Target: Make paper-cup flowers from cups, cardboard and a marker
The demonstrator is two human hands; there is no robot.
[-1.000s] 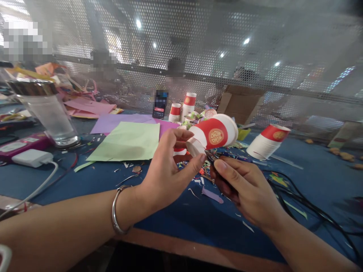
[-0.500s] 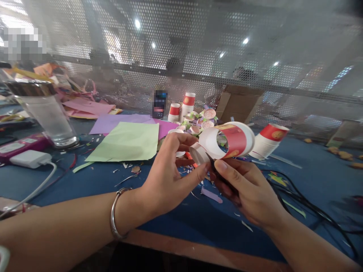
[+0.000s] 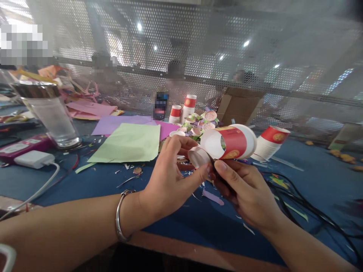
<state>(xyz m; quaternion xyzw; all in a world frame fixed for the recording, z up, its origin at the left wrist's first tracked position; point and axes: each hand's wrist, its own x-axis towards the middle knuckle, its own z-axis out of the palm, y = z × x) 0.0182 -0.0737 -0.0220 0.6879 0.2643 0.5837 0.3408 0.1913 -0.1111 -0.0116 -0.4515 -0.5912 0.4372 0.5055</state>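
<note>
My left hand (image 3: 167, 181), wearing a silver bangle, is closed with fingers and thumb around the white base (image 3: 197, 156) of a paper cup. The red-and-white body of that paper cup (image 3: 236, 141) lies tilted on its side above my right hand, partly separated from the base. My right hand (image 3: 244, 189) is closed around dark scissors (image 3: 213, 164), whose blade is at the split between base and body. Its fingers hide most of the scissors' handles.
Purple and green paper sheets (image 3: 127, 143) lie on the blue table, left of several stacked cups (image 3: 189, 105) and decorated cup bases (image 3: 209, 126). An inverted cup stack (image 3: 270, 143) and black cables (image 3: 300, 207) are at right. A glass bottle (image 3: 53, 121) stands left.
The cup's base has turned slightly, and its inner face shows more. The cup body has shifted a little with it. Both hands keep their grip; the whole view has moved slightly.
</note>
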